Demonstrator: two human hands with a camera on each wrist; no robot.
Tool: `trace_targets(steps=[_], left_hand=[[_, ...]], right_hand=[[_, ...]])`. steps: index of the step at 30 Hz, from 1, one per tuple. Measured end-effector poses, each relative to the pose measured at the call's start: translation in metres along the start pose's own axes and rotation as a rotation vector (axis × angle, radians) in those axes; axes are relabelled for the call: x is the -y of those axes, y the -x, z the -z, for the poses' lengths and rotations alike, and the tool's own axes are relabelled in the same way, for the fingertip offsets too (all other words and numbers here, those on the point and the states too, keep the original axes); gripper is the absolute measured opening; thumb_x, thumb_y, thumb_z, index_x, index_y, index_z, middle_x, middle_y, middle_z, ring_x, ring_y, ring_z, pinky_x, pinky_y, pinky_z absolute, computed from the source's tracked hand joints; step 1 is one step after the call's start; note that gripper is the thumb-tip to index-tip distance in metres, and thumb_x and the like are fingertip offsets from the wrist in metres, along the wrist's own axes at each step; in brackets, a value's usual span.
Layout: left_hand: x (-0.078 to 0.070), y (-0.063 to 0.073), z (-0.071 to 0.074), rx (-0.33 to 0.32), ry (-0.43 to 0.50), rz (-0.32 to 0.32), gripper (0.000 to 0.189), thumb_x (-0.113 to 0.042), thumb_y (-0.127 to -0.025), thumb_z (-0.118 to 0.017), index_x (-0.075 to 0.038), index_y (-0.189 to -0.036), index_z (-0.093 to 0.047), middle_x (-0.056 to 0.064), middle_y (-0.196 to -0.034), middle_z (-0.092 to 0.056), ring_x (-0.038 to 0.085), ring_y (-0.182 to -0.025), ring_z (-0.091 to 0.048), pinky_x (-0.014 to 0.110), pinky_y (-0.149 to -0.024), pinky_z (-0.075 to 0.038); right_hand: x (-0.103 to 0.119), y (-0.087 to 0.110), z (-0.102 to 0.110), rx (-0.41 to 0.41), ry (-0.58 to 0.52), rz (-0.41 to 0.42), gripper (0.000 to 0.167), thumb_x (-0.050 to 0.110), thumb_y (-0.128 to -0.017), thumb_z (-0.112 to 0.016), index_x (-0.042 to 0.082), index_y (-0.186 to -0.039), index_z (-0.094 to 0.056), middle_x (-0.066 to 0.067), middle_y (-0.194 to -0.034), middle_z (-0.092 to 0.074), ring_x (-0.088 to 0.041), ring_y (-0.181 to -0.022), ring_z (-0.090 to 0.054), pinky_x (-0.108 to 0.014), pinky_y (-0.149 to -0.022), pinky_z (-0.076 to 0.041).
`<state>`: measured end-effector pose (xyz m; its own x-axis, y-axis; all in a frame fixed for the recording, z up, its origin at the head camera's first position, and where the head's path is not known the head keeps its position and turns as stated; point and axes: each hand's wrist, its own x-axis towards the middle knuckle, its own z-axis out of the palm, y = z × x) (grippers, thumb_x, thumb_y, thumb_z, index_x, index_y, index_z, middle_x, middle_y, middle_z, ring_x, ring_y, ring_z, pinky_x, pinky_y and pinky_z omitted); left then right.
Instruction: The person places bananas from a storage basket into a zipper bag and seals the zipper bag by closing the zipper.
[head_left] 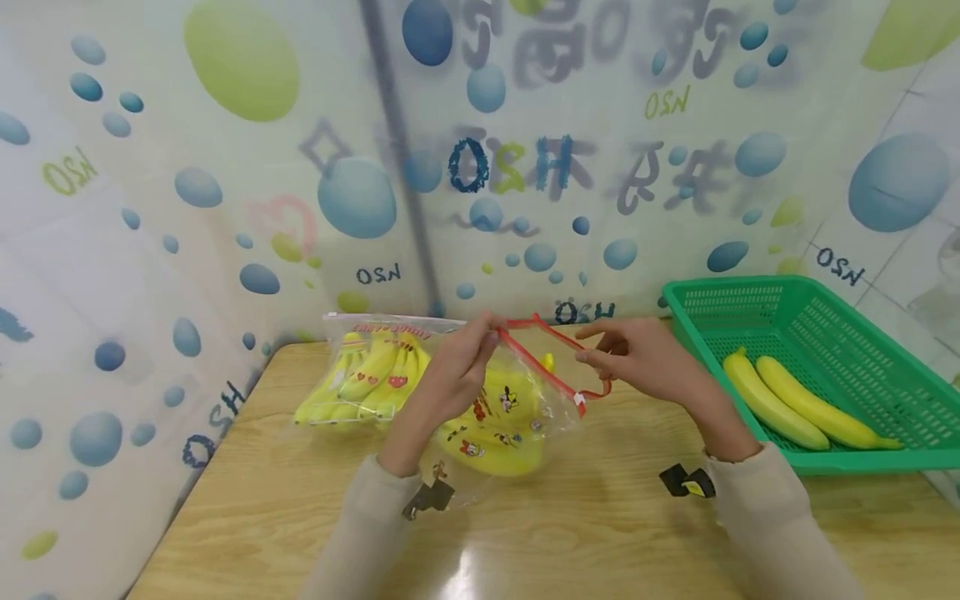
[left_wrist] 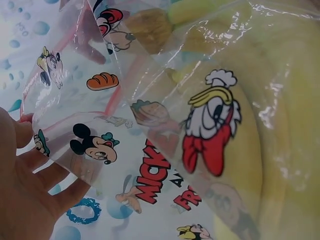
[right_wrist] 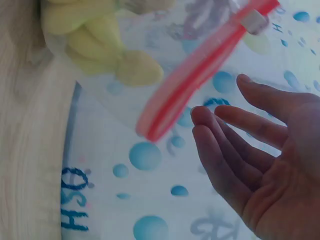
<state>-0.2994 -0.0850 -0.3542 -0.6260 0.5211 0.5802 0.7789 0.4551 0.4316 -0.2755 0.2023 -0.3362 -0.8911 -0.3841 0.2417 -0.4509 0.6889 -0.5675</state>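
Two pale sleeves (head_left: 367,521) reach in from the bottom of the frame over the wood-grain worktop (head_left: 240,500). Just beyond, at the centre, is a clear zip bag (head_left: 542,367) with a red rim and cartoon prints, a bunch of bananas (head_left: 498,458) showing inside it. The left hand (head_left: 453,371) pinches the rim at its upper left end, a firm grip by thumb and fingers. The right hand (head_left: 637,358), right of centre, holds nothing; its fingers are loosely bent and parted beside the gaping mouth, and I cannot tell if a fingertip touches the rim. A white slider (head_left: 579,400) sits at the rim's near end.

The film looks thin, limp and slick, so it will probably slide and crumple, while the fruit should make the bottom heavy and may bruise if squeezed. The red rim seems the stiffest part and the best place to hold, one hand at each end, with a palm under the bunch for lifting.

Left of centre, a second bag (head_left: 356,317) lies with more bananas (head_left: 375,379) in it. At the right, a green basket (head_left: 885,460) holds two single bananas (head_left: 787,404). Farthest back hangs a spotted sheet (head_left: 247,196).
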Motion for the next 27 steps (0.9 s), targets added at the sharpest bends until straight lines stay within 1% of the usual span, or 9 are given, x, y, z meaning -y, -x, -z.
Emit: trace_targets(steps=[3,7,10,15,18,20,22,24,27], left_hand=[[-0.001,0.000,0.001,-0.035,-0.036,-0.003,0.016,-0.015,-0.112,-0.040,-0.011,-0.115,-0.056,0.006,-0.089,-0.059,0.015,-0.074,-0.048,0.028,-0.069,-0.043],[-0.003,0.001,0.003,-0.107,-0.126,-0.017,0.014,-0.015,-0.111,-0.044,-0.012,-0.113,-0.057,0.003,-0.087,-0.061,0.015,-0.072,-0.049,0.028,-0.065,-0.043],[-0.004,0.001,0.003,-0.155,-0.175,-0.019,0.015,-0.016,-0.111,-0.045,-0.013,-0.113,-0.059,0.002,-0.084,-0.062,0.014,-0.067,-0.048,0.026,-0.062,-0.040],[-0.007,0.001,0.004,-0.219,-0.192,-0.023,0.017,-0.016,-0.110,-0.047,-0.010,-0.115,-0.063,0.003,-0.077,-0.061,0.013,-0.061,-0.044,0.025,-0.058,-0.037],[-0.007,0.002,0.004,-0.250,-0.202,-0.016,0.017,-0.015,-0.109,-0.049,-0.009,-0.116,-0.064,0.002,-0.072,-0.057,0.012,-0.058,-0.041,0.024,-0.055,-0.034],[-0.008,0.002,0.005,-0.265,-0.206,-0.006,0.017,-0.015,-0.109,-0.049,-0.009,-0.116,-0.064,0.001,-0.070,-0.054,0.011,-0.057,-0.039,0.024,-0.054,-0.033],[-0.008,0.003,0.005,-0.276,-0.206,0.000,0.017,-0.015,-0.109,-0.049,-0.010,-0.115,-0.064,0.000,-0.068,-0.052,0.011,-0.056,-0.038,0.024,-0.053,-0.032],[-0.008,0.002,0.005,-0.281,-0.204,0.000,0.017,-0.015,-0.109,-0.049,-0.009,-0.115,-0.064,0.000,-0.067,-0.051,0.011,-0.055,-0.037,0.024,-0.052,-0.032],[-0.007,0.001,0.004,-0.273,-0.199,-0.008,0.017,-0.015,-0.109,-0.049,-0.009,-0.114,-0.064,-0.001,-0.067,-0.051,0.011,-0.055,-0.038,0.024,-0.052,-0.032]], right_hand=[[-0.006,0.012,0.014,-0.039,0.014,-0.030,0.033,0.030,-0.100,-0.070,0.012,-0.127,-0.071,-0.001,-0.085,-0.077,-0.009,-0.068,-0.070,-0.029,-0.062,-0.056],[-0.018,0.029,0.035,-0.063,0.013,-0.084,0.035,0.033,-0.101,-0.067,0.010,-0.128,-0.070,-0.003,-0.093,-0.077,-0.008,-0.071,-0.071,-0.031,-0.065,-0.057],[-0.035,0.045,0.049,-0.099,0.045,-0.116,0.034,0.032,-0.102,-0.066,0.009,-0.127,-0.069,-0.005,-0.096,-0.078,-0.006,-0.071,-0.071,-0.030,-0.066,-0.057],[-0.068,0.073,0.074,-0.120,0.104,-0.206,0.036,0.033,-0.104,-0.064,0.007,-0.128,-0.067,-0.012,-0.099,-0.077,-0.005,-0.072,-0.071,-0.027,-0.065,-0.056],[-0.087,0.083,0.089,-0.076,0.144,-0.285,0.045,0.037,-0.105,-0.061,0.002,-0.133,-0.063,-0.021,-0.108,-0.076,-0.010,-0.075,-0.073,-0.031,-0.066,-0.056],[-0.098,0.089,0.097,-0.016,0.162,-0.332,0.051,0.039,-0.105,-0.059,-0.003,-0.136,-0.060,-0.027,-0.113,-0.073,-0.018,-0.081,-0.074,-0.035,-0.068,-0.058],[-0.108,0.095,0.102,0.056,0.185,-0.374,0.056,0.040,-0.106,-0.057,-0.006,-0.137,-0.057,-0.033,-0.122,-0.068,-0.030,-0.091,-0.074,-0.039,-0.071,-0.059],[-0.116,0.099,0.106,0.108,0.199,-0.389,0.058,0.040,-0.106,-0.056,-0.009,-0.137,-0.056,-0.037,-0.127,-0.063,-0.041,-0.100,-0.071,-0.043,-0.074,-0.059],[-0.122,0.105,0.109,0.131,0.211,-0.393,0.056,0.039,-0.107,-0.054,-0.008,-0.138,-0.056,-0.040,-0.133,-0.057,-0.048,-0.106,-0.065,-0.047,-0.075,-0.058]])
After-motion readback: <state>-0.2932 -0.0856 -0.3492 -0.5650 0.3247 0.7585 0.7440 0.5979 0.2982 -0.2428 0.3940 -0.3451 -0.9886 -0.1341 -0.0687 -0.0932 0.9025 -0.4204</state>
